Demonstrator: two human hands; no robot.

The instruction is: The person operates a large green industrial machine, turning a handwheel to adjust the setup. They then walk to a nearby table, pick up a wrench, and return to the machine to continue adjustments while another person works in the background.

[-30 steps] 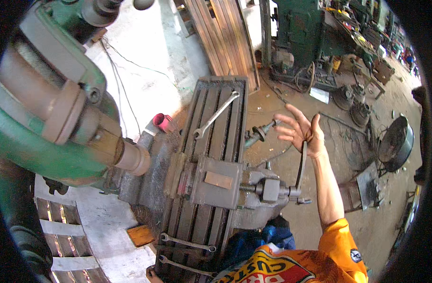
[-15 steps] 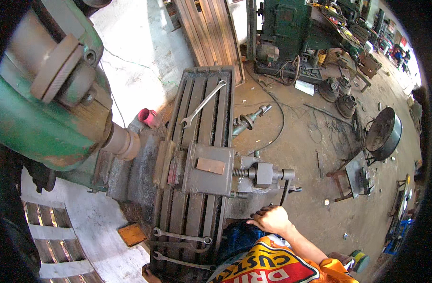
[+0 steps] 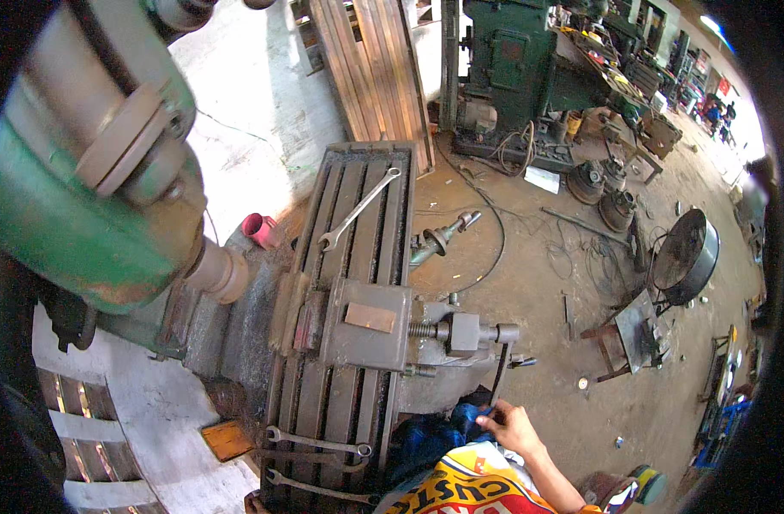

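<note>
My right hand (image 3: pixel 510 428) is at the lower end of the crank handle (image 3: pixel 500 374), against my blue trousers (image 3: pixel 435 435). Its fingers are curled in, and whether they grip the handle cannot be told. A sliver of my left hand (image 3: pixel 253 504) shows beside the slotted machine table (image 3: pixel 299 403) at the lower edge, fingers hidden. The handle belongs to a grey vise (image 3: pixel 366 343) on the table, with a flat brownish metal block (image 3: pixel 371 317) on top. One combination wrench (image 3: pixel 358 210) lies at the table's far end. Near me lie another wrench (image 3: pixel 319 442) and an open-ended one (image 3: pixel 319 488).
A green milling head (image 3: pixel 75 223) overhangs on the left. Behind the table stand a pink mug (image 3: pixel 259 230) and a leaning slotted plate (image 3: pixel 371 68). On the floor at right are a small metal stand (image 3: pixel 632 330), a round black pan (image 3: pixel 688 257) and cables (image 3: pixel 499 244).
My right hand has shifted right and lower relative to the vise, to the end of the crank handle. The whole view has tilted slightly; the wrenches and block keep their places.
</note>
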